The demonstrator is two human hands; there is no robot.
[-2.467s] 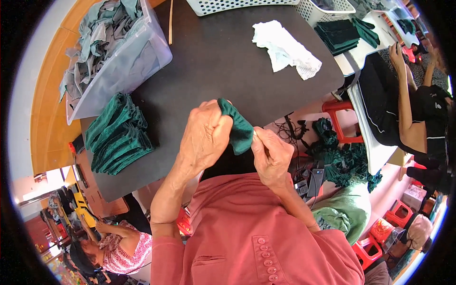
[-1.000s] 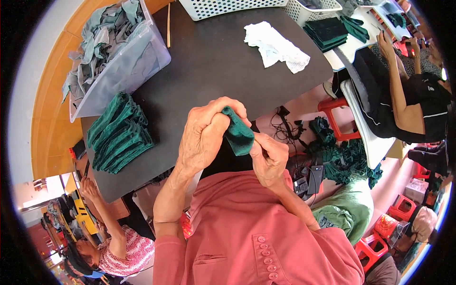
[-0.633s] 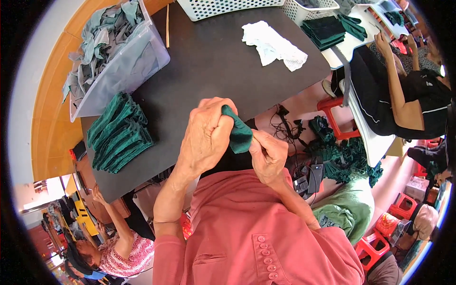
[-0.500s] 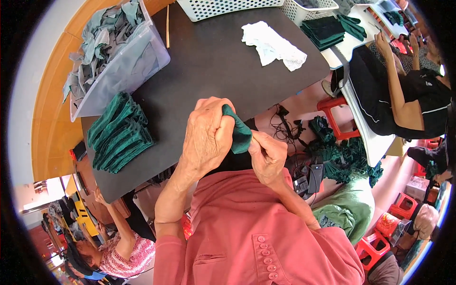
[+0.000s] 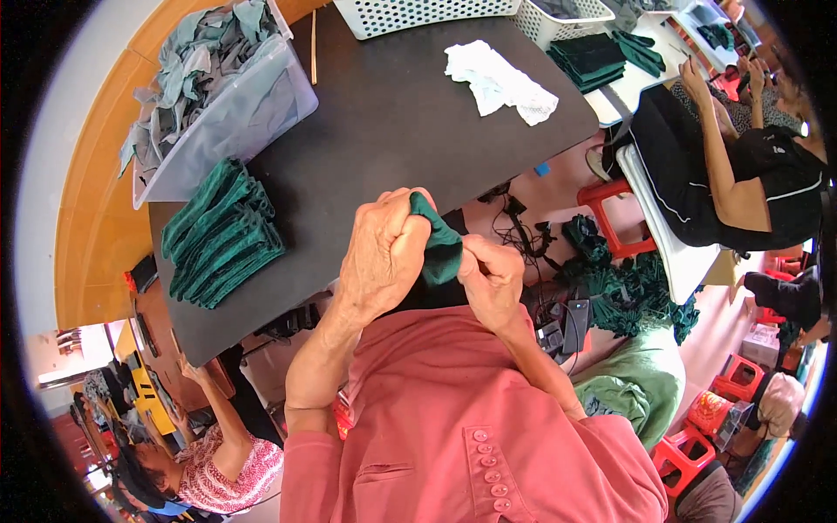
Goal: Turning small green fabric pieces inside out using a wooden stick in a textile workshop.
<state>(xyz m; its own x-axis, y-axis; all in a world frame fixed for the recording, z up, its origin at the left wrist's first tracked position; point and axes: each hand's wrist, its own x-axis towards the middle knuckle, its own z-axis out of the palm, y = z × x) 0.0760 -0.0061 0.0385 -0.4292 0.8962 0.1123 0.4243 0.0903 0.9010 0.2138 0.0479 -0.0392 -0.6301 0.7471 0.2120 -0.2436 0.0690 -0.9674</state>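
Between my hands, just off the table's near edge, is a small piece of dark green velvet cloth (image 5: 442, 250). My left hand (image 5: 384, 253) is closed round its upper left part, the fingers folded over and partly hidden. My right hand (image 5: 490, 279) pinches the cloth's right edge between thumb and fingers. Part of the cloth is hidden inside the left fist. On the table's left side lies a stack of folded green velvet pieces (image 5: 222, 240). A crumpled white cloth (image 5: 501, 83) rests toward the far right of the table.
The dark table (image 5: 366, 113) carries a clear plastic bin (image 5: 253, 122) of grey cloth scraps at far left and a white perforated basket (image 5: 418, 12) at the back. Cables (image 5: 523, 227) and a red stool (image 5: 615, 218) stand right, near a seated person (image 5: 732, 174). Another person (image 5: 227, 462) sits lower left.
Both hands keep their hold on the green cloth with barely any movement. The view has shifted slightly, so the surroundings sit a little differently in the picture.
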